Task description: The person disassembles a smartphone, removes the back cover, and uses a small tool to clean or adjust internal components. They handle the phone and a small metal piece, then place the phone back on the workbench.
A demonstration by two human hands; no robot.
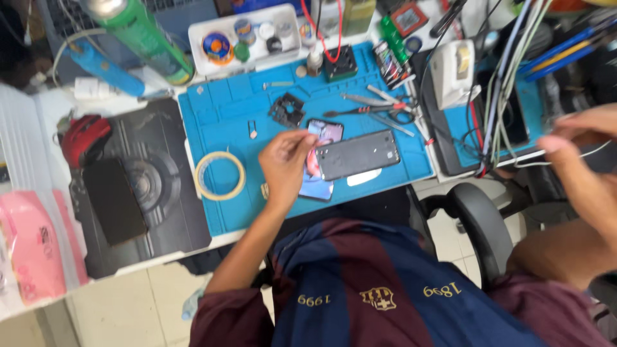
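I'm steadying the phone (319, 168) with left hand (283, 164), fingers curled onto its edge; right hand (581, 138) pinching a white cable (594, 151) (keep phone flat on the blue mat (225, 122)).

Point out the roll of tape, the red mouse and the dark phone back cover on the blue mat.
Roll of tape (220, 175), head view, on the ring's left band.
Red mouse (83, 138), head view, middle of its top.
Dark phone back cover (357, 154), head view, centre of its flat face.

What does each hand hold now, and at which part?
Left hand rests its fingers on the phone, at its left edge. Right hand pinches something; cannot tell what.
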